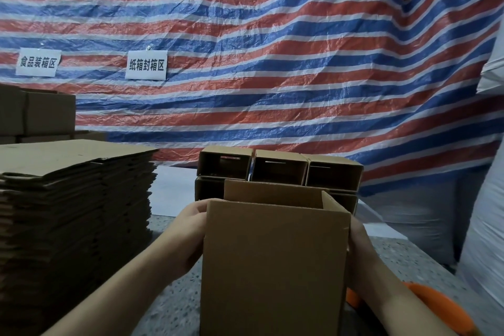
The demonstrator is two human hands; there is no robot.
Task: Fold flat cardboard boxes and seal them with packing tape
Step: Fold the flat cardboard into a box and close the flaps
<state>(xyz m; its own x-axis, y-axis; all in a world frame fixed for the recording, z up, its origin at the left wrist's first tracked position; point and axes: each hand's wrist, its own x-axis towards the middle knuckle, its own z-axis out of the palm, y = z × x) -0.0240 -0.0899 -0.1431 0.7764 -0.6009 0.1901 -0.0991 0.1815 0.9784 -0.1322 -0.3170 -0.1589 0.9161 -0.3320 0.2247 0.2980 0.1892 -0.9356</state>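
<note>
Cardboard box (275, 259) popped open, held upright over the speckled table (174, 305), just right of the flat-box stack (73, 199). Left hand (188, 234) wrapped round one side, right hand (360, 248) mostly hidden, can't tell its grip. Probably light, stiffest gripped at corners.

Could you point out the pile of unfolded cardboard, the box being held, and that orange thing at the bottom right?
stack of flat cardboard boxes (73, 161): head view, top sheet.
held cardboard box (272, 267): head view, near face.
orange object (439, 305): head view, upper surface; cannot tell what it is.
</note>
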